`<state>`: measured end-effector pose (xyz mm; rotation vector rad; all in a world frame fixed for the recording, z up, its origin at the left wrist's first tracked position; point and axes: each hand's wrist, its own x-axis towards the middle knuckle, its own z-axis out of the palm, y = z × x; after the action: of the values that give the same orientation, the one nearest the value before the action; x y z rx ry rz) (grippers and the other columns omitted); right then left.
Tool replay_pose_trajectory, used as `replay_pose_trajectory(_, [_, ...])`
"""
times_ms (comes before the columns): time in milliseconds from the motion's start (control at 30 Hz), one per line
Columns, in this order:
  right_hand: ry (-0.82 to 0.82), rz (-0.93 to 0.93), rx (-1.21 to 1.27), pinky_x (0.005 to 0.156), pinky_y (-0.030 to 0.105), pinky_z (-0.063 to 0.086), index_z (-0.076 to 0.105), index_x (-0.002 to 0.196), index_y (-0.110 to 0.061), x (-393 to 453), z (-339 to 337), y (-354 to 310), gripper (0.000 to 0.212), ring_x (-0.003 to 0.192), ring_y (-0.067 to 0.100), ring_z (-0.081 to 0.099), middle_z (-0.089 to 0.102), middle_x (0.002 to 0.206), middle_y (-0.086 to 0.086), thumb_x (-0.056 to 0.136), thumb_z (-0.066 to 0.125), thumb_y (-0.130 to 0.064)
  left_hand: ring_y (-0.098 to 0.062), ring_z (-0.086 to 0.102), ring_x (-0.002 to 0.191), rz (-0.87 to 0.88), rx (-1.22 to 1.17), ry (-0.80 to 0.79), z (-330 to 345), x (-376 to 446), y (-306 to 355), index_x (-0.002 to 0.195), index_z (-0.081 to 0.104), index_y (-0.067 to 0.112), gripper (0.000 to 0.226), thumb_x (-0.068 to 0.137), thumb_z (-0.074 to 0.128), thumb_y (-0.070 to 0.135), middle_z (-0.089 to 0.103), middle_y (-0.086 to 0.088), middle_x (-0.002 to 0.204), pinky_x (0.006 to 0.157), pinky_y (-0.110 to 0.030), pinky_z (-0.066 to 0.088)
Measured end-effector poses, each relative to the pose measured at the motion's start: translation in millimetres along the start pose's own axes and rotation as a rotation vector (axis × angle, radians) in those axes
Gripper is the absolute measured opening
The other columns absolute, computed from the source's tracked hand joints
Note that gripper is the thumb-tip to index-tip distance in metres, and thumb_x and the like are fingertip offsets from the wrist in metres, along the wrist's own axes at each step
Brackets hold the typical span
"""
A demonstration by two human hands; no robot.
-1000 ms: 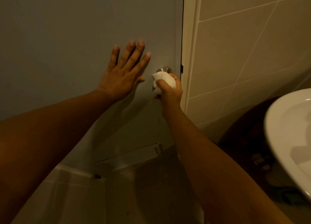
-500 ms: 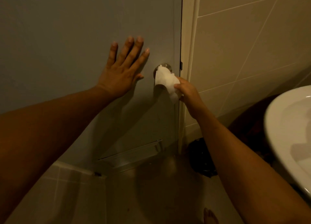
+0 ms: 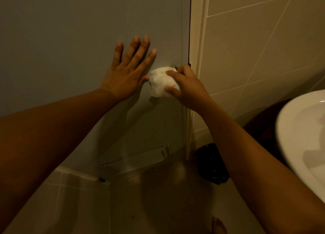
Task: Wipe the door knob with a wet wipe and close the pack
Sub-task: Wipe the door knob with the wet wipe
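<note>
The left hand lies flat on the door, just left of the wet wipe, which covers the door knob. The right hand grips the wipe from the right. A sink stands far right, a bag on the floor below the tiled wall.

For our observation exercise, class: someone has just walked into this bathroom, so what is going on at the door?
A person is wiping the door knob. The right hand presses a bunched white wet wipe over the knob, so only a sliver of metal shows above the wipe. The left hand lies flat with fingers spread against the grey door, just left of the knob. A white sink sits at the right edge. The wipe pack is not in view.
</note>
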<state>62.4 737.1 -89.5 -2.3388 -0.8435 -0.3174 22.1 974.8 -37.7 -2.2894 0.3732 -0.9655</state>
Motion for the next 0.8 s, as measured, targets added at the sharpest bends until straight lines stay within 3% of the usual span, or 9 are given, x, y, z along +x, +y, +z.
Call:
replay_pose_trajectory(100, [0.019, 0.027, 0.102, 0.083, 0.026, 0.045, 0.043, 0.135, -0.027, -3.7, 8.4, -2.9, 0.058, 0.102, 0.009, 0.045, 0.046, 0.130, 0.002, 0.086, 0.059, -0.053, -0.032, -0.010, 0.150, 0.002, -0.037, -0.006, 0.3, 0.2, 0.9, 0.156, 0.005, 0.020, 0.074, 0.098, 0.036, 0.054, 0.004, -0.012, 0.161, 0.116, -0.050, -0.015])
replay_pose_trajectory(200, [0.109, 0.100, 0.318, 0.079, 0.019, 0.048, 0.039, 0.138, -0.020, -16.4, 21.1, -4.6, 0.060, 0.101, 0.010, 0.055, 0.057, 0.123, 0.000, 0.088, 0.062, -0.045, -0.036, 0.009, 0.146, 0.012, -0.040, 0.001, 0.3, -0.7, 1.2, 0.156, 0.006, 0.019, 0.076, 0.097, 0.038, 0.054, 0.007, -0.014, 0.161, 0.115, -0.057, 0.001])
replay_pose_trajectory(267, [0.182, 0.163, 0.487, 0.065, 0.012, 0.052, 0.038, 0.135, -0.021, -18.4, 26.9, -10.4, 0.058, 0.089, 0.008, 0.060, 0.056, 0.113, -0.006, 0.087, 0.067, -0.039, -0.036, 0.010, 0.146, 0.012, -0.043, 0.000, -0.6, -0.9, 1.9, 0.156, 0.007, 0.019, 0.076, 0.097, 0.040, 0.053, 0.008, -0.014, 0.161, 0.115, -0.057, 0.001])
replay_pose_trajectory(367, [0.170, 0.321, 0.869, 0.057, 0.025, 0.059, 0.036, 0.129, -0.022, -13.6, 32.4, -23.3, 0.056, 0.090, 0.021, 0.066, 0.052, 0.115, -0.002, 0.085, 0.069, -0.030, -0.036, 0.010, 0.145, 0.007, -0.044, -0.004, -1.7, 0.5, 1.3, 0.156, 0.008, 0.019, 0.077, 0.096, 0.043, 0.053, 0.010, -0.014, 0.161, 0.114, -0.058, 0.004])
replay_pose_trajectory(433, [0.157, 0.323, 0.828, 0.055, 0.028, 0.059, 0.037, 0.127, -0.027, -11.0, 32.4, -23.5, 0.054, 0.086, 0.024, 0.067, 0.055, 0.112, 0.000, 0.082, 0.068, -0.030, -0.036, 0.010, 0.145, 0.008, -0.044, -0.005, -1.7, 0.3, 1.1, 0.156, 0.009, 0.018, 0.077, 0.096, 0.042, 0.053, 0.010, -0.015, 0.160, 0.114, -0.058, 0.006])
replay_pose_trajectory(567, [0.017, 0.079, 0.427, 0.067, 0.021, 0.052, 0.044, 0.121, -0.035, -1.0, 17.2, -4.6, 0.051, 0.089, 0.011, 0.060, 0.056, 0.105, -0.010, 0.078, 0.068, -0.042, -0.036, 0.012, 0.145, 0.012, -0.050, -0.005, -3.0, -0.1, 1.7, 0.156, 0.011, 0.018, 0.075, 0.097, 0.041, 0.053, 0.015, -0.016, 0.160, 0.114, -0.059, 0.011])
replay_pose_trajectory(667, [-0.097, -0.018, 0.293, 0.073, 0.028, 0.055, 0.045, 0.122, -0.034, 5.4, 7.1, 8.9, 0.049, 0.092, 0.016, 0.061, 0.061, 0.107, -0.002, 0.080, 0.068, -0.037, -0.037, 0.013, 0.144, 0.016, -0.042, 0.001, -2.5, 0.3, 1.0, 0.156, 0.012, 0.017, 0.074, 0.097, 0.040, 0.053, 0.015, -0.016, 0.159, 0.113, -0.059, 0.012])
replay_pose_trajectory(733, [-0.098, 0.045, 0.392, 0.067, 0.030, 0.060, 0.046, 0.121, -0.036, 2.7, 7.8, 5.6, 0.046, 0.084, 0.017, 0.066, 0.062, 0.106, 0.001, 0.081, 0.069, -0.033, -0.037, 0.012, 0.145, 0.017, -0.043, -0.002, -3.2, 0.0, 1.0, 0.156, 0.011, 0.018, 0.074, 0.098, 0.040, 0.053, 0.015, -0.016, 0.160, 0.113, -0.059, 0.012])
replay_pose_trajectory(800, [-0.026, 0.165, 0.667, 0.051, 0.034, 0.060, 0.048, 0.116, -0.038, -4.9, 15.6, -6.7, 0.041, 0.065, 0.021, 0.068, 0.063, 0.097, 0.003, 0.082, 0.069, -0.029, -0.036, 0.012, 0.145, 0.014, -0.040, -0.005, -3.6, -0.8, 1.4, 0.156, 0.010, 0.018, 0.074, 0.098, 0.039, 0.052, 0.015, -0.016, 0.160, 0.114, -0.059, 0.009])
